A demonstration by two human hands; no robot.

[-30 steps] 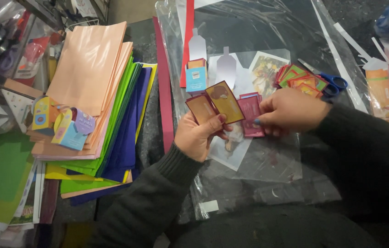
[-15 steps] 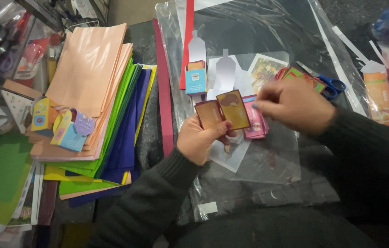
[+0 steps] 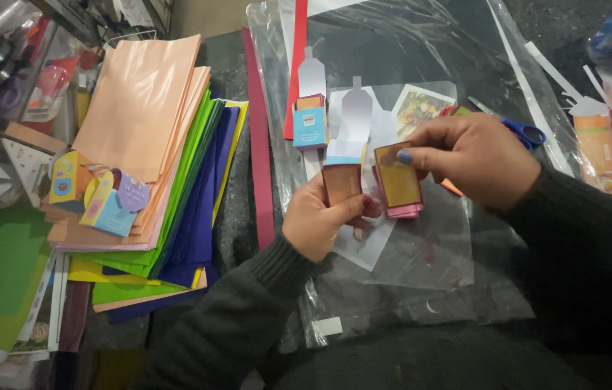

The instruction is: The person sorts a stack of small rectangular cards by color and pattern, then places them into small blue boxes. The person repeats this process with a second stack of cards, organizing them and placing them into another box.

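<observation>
Left hand (image 3: 318, 227) curled, thumb and fingers pinching a small brown-faced card panel with a pale blue top and white bottle-shaped tab (image 3: 343, 173), held upright above the clear plastic sheet (image 3: 429, 253). Right hand (image 3: 475, 155) closed in a pinch too, thumb and forefinger gripping the upper edge of a second brown-and-gold card panel (image 3: 398, 177), just beside the first and apparently joined to it at a fold. Directly behind that panel, a small stack of pink-edged card pieces (image 3: 403, 211) resting on the plastic.

Best handled by the edges only, thumbs kept off the printed faces; the fold between the two panels pressed straight, corners matched before any creasing, grip light enough not to buckle the thin card.

Farther out: a finished small blue box with a white tab (image 3: 310, 123) standing on the plastic, blue-handled scissors (image 3: 526, 132) just beyond the right hand, a long red paper strip (image 3: 259, 137) along the sheet's left edge. Well to the left, a fanned stack of coloured paper sheets, peach on top over green, blue and yellow (image 3: 154, 144), with small colourful folded boxes (image 3: 100, 195) sitting on it.
</observation>
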